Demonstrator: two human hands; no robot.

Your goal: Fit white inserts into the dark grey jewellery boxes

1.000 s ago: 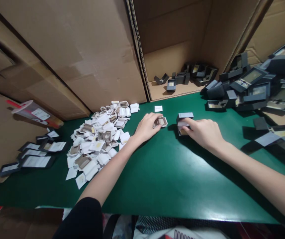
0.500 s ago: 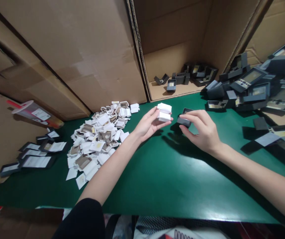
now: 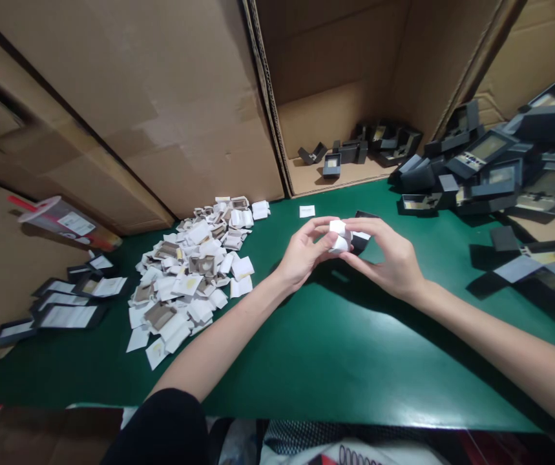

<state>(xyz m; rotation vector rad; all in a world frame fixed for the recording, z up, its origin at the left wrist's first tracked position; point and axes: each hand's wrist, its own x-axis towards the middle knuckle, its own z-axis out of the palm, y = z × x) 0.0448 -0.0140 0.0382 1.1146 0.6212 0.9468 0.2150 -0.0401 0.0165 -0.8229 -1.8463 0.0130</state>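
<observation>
Between my two hands, just above the green table [image 3: 277, 361], is a small folded white card insert [image 3: 339, 237]. My left hand [image 3: 303, 255] pinches it with thumb and fingers from the left. From the right, my right hand [image 3: 388, 258] closes its thumb and fingertips on the same insert. Right behind it sits a small dark open box [image 3: 362, 240], partly covered by my right fingers. A flat white card [image 3: 307, 211] lies on the table beyond my left hand.
To the left spreads a heap of white card inserts [image 3: 185, 278]. Farther left are dark boxes with white linings [image 3: 68, 316] and a tilted plastic cup [image 3: 64, 219]. Dark open boxes [image 3: 485, 168] pile up at right; more stand inside a cardboard carton [image 3: 349, 152].
My left hand has moved right with the white insert. My right hand has come off the dark box and now grips the insert too. The flat white card has come into view.
</observation>
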